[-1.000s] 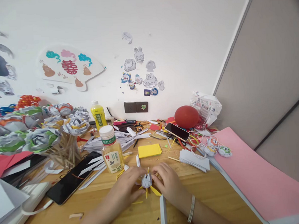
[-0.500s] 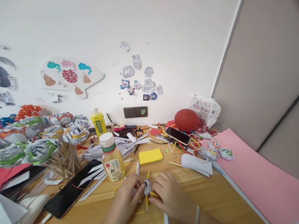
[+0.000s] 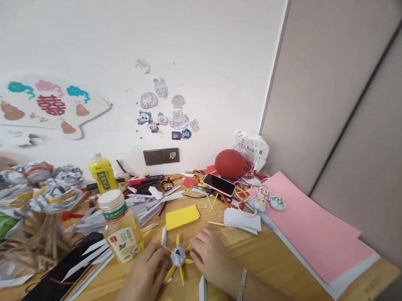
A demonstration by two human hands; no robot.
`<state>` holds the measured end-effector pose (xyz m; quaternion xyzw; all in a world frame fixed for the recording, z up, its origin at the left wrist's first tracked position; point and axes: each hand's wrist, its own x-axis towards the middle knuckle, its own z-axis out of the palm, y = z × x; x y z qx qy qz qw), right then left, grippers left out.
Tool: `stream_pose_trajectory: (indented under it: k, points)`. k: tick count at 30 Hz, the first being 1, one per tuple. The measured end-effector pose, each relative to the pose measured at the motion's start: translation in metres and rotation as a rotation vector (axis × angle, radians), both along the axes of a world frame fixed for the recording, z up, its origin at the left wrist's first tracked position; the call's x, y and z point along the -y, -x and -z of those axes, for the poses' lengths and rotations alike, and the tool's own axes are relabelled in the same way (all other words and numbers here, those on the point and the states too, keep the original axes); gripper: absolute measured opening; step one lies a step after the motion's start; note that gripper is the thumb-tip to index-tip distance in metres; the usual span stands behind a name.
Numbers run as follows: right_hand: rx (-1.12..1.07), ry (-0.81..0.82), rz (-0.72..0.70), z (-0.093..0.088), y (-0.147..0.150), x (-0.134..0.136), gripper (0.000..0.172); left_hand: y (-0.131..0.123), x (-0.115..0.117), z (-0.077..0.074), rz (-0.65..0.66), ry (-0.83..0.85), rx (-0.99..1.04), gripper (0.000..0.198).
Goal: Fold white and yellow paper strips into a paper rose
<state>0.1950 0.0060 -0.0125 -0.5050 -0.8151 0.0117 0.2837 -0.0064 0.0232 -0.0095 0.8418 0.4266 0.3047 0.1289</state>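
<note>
A small folded paper flower sits low between my hands, with a white faceted centre and several yellow paper points spreading out from it. My left hand has its fingers curled at the flower's left side, pinching the yellow points there. On the opposite side, my right hand grips the points on the right with bent fingers. Its fingertips are partly hidden behind the hand. A white folded paper strip lies below my right wrist, which wears a pale bracelet. Another white strip lies just behind the flower.
A tea bottle stands left of my hands, with a yellow bottle behind. Beyond the flower lie yellow paper and white paper. Further back are a phone and red balloon. Pink sheets cover the right.
The view has turned right, so the scene sits further left. My hands have spread slightly apart, and more of the paper flower and its yellow points shows between them.
</note>
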Motion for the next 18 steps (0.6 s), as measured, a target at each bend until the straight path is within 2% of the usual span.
stream_pose_trajectory:
  k: [7,13,16,18]
  points:
    - [0.009,0.003,0.004,0.004,0.001,0.0,0.009,-0.001,-0.001,0.004,0.04,-0.035,-0.024,0.016]
    - [-0.032,0.021,0.015,0.008,-0.001,-0.001,0.017,-0.006,0.01,-0.002,0.021,-0.027,-0.069,0.019]
    - [-0.045,-0.004,-0.027,0.016,-0.004,-0.005,0.018,-0.007,0.011,-0.001,0.015,-0.041,-0.101,0.018]
    - [-0.044,-0.068,-0.095,0.027,-0.006,-0.012,0.015,-0.005,0.009,0.005,0.018,-0.069,-0.105,0.019]
